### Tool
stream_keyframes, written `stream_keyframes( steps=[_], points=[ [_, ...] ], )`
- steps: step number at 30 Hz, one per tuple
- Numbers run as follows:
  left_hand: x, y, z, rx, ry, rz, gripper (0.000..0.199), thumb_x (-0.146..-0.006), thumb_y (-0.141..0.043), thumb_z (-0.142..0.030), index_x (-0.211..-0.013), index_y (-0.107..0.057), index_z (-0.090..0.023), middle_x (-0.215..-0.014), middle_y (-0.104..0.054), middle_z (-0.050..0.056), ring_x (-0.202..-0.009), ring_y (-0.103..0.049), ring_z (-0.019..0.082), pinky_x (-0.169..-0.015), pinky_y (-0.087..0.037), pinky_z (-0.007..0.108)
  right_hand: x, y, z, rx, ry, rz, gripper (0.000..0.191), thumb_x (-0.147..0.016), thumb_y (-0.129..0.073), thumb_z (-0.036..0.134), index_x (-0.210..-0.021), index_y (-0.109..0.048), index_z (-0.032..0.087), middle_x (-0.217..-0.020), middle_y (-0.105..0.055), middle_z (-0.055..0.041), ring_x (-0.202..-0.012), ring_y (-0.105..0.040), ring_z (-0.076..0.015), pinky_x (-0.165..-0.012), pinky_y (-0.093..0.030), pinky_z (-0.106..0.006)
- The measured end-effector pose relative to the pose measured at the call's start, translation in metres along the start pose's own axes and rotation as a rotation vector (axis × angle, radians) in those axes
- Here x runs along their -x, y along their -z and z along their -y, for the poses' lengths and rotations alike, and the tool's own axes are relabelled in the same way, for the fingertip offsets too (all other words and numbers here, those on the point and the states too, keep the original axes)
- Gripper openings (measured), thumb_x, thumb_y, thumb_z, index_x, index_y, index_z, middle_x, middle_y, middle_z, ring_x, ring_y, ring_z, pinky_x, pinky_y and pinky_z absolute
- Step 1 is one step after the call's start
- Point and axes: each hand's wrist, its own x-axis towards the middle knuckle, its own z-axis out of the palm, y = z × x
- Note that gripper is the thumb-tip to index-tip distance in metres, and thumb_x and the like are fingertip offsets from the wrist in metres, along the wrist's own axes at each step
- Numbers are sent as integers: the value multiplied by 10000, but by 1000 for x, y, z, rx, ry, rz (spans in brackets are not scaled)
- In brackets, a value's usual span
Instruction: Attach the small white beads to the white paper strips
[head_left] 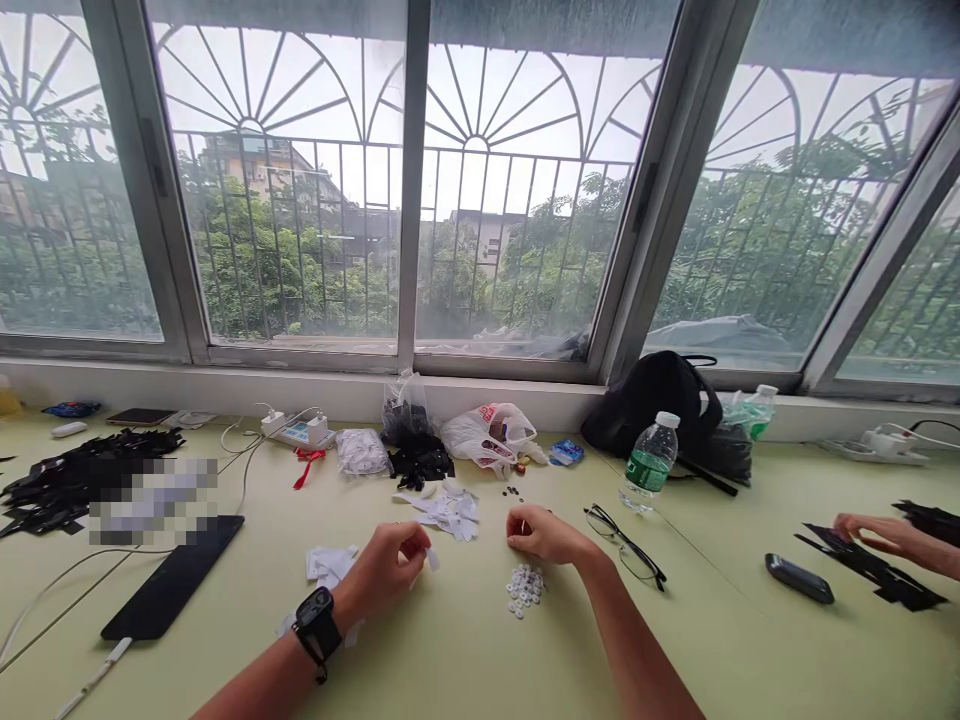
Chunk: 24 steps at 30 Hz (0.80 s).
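Lying at far left on the pale green table, a black tablet sits beside white fabric scraps. Next, the left hand, a black smartwatch on its wrist, pinches a small white tag between thumb and fingertips. The right hand is curled closed, any held item hidden, just above loose white buttons. Beyond lie folded eyeglasses; at far right, a co-worker's open hand rests on black cut pieces.
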Motion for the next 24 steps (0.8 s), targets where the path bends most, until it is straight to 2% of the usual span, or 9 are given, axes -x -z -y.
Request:
stream_keyframes(
  steps=[4,6,9,11,16,20,24],
  points=[
    [-2,-1,4,-6,-41,-27,155,-870,-571,-135,-867,-721,-178,-799,-721,46,-737,-664,168,-700,-531,261,-2,-5,1,29,4,-78,50,-857,-598,229,-857,-619,184,-864,-679,-34,-752,-581,-165,-660,-422,-254],
    [-4,-2,5,-5,-71,-49,163,-872,-587,-140,-866,-743,-183,-851,-730,61,-762,-670,173,-707,-537,267,-4,-8,8,33,29,-179,72,-895,-556,246,-857,-576,188,-880,-652,-40,-770,-558,-172,-677,-418,-270],
    [-4,-1,3,-2,-87,-70,167,-882,-606,-145,-872,-764,-197,-873,-741,63,-780,-683,180,-726,-543,278,-8,-15,29,-44,160,-356,122,-942,-510,285,-855,-529,202,-842,-609,-30,-746,-530,-176,-672,-417,-288],
    [-4,0,1,1,-84,-78,160,-886,-620,-151,-874,-771,-202,-842,-751,54,-768,-691,182,-729,-546,282,-10,-22,47,-169,248,-383,135,-952,-514,310,-864,-526,208,-785,-591,-12,-709,-531,-173,-652,-424,-289],
    [-2,0,-4,10,-63,-106,128,-882,-647,-168,-869,-772,-196,-800,-770,37,-746,-700,186,-742,-553,286,-14,-49,81,-464,342,-351,178,-911,-643,369,-948,-595,201,-788,-621,-5,-713,-589,-176,-681,-487,-306],
    [-2,0,-8,46,-68,-111,144,-900,-632,-179,-859,-769,-191,-797,-774,35,-737,-698,183,-737,-553,285,-16,-69,94,-676,366,-268,280,-840,-766,414,-965,-628,204,-786,-630,12,-724,-612,-171,-716,-512,-320],
    [-3,2,-11,74,-67,-106,147,-906,-634,-191,-861,-774,-188,-809,-785,43,-748,-710,192,-747,-562,295,-15,-78,103,-815,375,-180,319,-787,-830,426,-925,-650,201,-808,-632,14,-724,-635,-168,-726,-523,-326]
  ],
)
